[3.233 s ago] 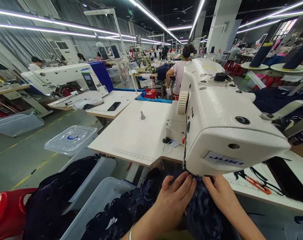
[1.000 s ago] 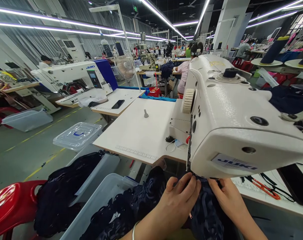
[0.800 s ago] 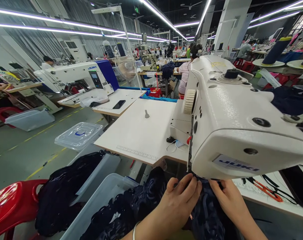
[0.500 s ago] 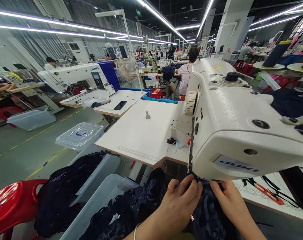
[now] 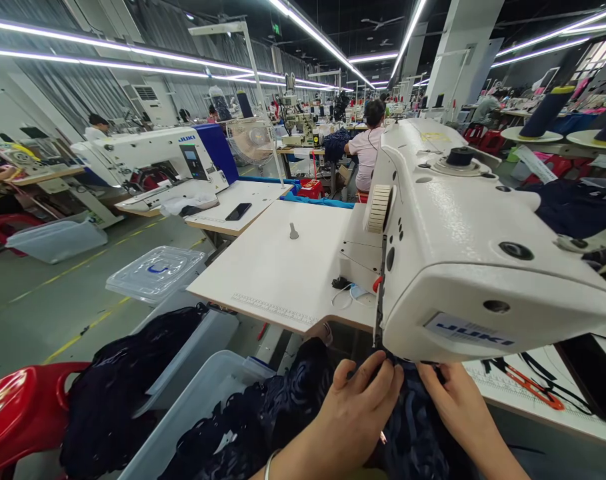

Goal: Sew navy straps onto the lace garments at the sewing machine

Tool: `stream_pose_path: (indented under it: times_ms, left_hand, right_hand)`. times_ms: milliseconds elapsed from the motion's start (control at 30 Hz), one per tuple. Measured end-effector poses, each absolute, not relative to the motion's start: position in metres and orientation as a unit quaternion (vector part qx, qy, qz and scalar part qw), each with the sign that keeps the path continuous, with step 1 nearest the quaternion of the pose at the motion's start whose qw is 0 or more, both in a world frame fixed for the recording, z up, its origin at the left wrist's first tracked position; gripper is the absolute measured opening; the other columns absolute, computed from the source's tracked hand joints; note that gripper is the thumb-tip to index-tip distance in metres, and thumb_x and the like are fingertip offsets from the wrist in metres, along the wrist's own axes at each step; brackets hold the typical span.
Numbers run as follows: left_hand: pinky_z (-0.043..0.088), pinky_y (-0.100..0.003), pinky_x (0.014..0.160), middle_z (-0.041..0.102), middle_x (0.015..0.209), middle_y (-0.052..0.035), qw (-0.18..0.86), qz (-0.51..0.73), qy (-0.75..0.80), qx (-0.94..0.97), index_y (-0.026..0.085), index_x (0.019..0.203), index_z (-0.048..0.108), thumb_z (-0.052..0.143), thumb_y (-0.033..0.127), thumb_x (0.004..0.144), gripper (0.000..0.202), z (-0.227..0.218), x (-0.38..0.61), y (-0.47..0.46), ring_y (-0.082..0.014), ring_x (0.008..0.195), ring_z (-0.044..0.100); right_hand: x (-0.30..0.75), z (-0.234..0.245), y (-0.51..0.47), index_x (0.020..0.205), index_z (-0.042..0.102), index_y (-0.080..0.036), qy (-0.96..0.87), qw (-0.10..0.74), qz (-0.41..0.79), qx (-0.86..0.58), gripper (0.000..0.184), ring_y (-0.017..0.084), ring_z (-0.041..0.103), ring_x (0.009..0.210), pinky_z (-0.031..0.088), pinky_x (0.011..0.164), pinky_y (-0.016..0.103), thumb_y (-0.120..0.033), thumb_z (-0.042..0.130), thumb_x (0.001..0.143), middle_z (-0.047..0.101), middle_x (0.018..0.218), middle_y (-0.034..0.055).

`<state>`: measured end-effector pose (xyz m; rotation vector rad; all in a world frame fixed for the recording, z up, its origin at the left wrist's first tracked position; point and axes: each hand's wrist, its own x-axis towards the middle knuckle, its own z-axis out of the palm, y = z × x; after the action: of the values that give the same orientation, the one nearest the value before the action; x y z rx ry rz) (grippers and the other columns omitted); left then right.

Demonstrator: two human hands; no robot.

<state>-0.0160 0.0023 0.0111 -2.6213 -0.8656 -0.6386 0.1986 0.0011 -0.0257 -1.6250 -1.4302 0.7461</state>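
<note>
A white JUKI sewing machine [image 5: 463, 247] fills the right of the view, its head hanging over my hands. Dark navy lace fabric [image 5: 283, 407] runs from under the machine head down towards me. My left hand [image 5: 355, 413] lies on the fabric with fingers curled, thumb and fingertips pinching it just below the head. My right hand [image 5: 455, 400] presses the same fabric from the right, its fingertips tucked under the head. The needle area is hidden by the machine.
The white sewing table [image 5: 287, 260] extends left. Orange-handled snips [image 5: 533, 387] lie at the right. Clear plastic bins [image 5: 203, 393], more dark fabric [image 5: 117, 393], a bin lid [image 5: 153, 270] and a red stool [image 5: 17, 413] sit left. Other machines and seated workers [image 5: 365, 150] lie beyond.
Both hands have stayed on the fabric under the machine head, with only slight shifts of the fingers. The view has drifted a little.
</note>
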Motion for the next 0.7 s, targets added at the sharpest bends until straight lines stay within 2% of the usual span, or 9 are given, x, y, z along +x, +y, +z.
stream_pose_path:
  times_ms: [400,567,700]
  left_hand:
    - [0.025,-0.037,0.098,0.05,0.139,-0.0065,0.16,-0.203,-0.3,-0.918,0.014,0.136,0.052,0.037,0.015,0.097,0.041,0.0057,-0.018,0.0007,-0.0226,0.136,0.029]
    - [0.022,-0.037,0.102,0.048,0.141,-0.0061,0.152,-0.189,-0.297,-0.924,0.012,0.138,0.048,0.035,0.016,0.098,0.043,0.0095,-0.0201,0.0003,-0.0227,0.137,0.028]
    - [0.026,-0.037,0.1,0.046,0.143,-0.0061,0.161,-0.184,-0.295,-0.924,0.012,0.139,0.048,0.036,0.018,0.098,0.042,0.0119,-0.0201,0.0002,-0.0229,0.137,0.03]
  right_hand:
    - [0.2045,-0.0292,0.0028,0.113,0.059,-0.024,-0.587,0.401,0.272,-0.648,0.037,0.027,0.064,0.105,0.054,0.079,0.034,-0.051,0.05,0.09,0.07,0.108,0.0095]
    - [0.2019,-0.0286,0.0014,0.103,0.06,-0.024,-0.592,0.399,0.263,-0.649,0.03,0.026,0.067,0.092,0.054,0.07,0.032,-0.049,0.049,0.091,0.072,0.096,0.0082]
    - [0.2029,-0.0312,0.0002,0.098,0.059,-0.025,-0.591,0.406,0.262,-0.646,0.026,0.026,0.067,0.091,0.053,0.073,0.033,-0.048,0.049,0.09,0.073,0.093,0.0082]
